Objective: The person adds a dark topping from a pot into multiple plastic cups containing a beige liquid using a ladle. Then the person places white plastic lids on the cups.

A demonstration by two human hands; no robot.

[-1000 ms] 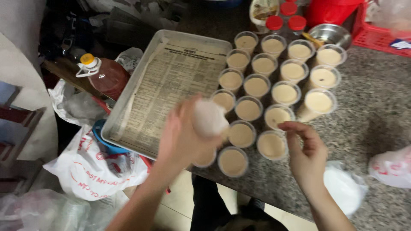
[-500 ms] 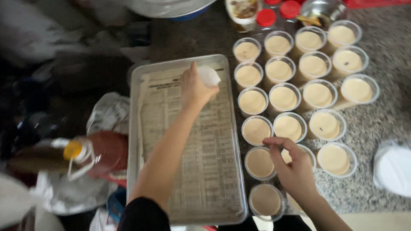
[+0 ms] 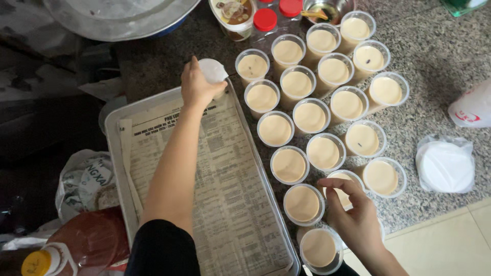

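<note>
The left hand [image 3: 197,87] grips a lidded cup [image 3: 212,71] at the far corner of the newspaper-lined tray [image 3: 115,122] — the first one there. About twenty open cups [image 3: 289,164] of cream-coloured filling wait on the counter [image 3: 434,56]; the right hand [image 3: 355,217] curls its fingers loosely over one cup's rim [image 3: 341,176] — gripped or not, I cannot tell.

The paper-lined tray [image 3: 123,115] lies bare from end to end (only the left arm crosses it), while filled cups [image 3: 324,152] crowd the table [image 3: 434,56] just beside its right rim, nearly rim to rim.
</note>
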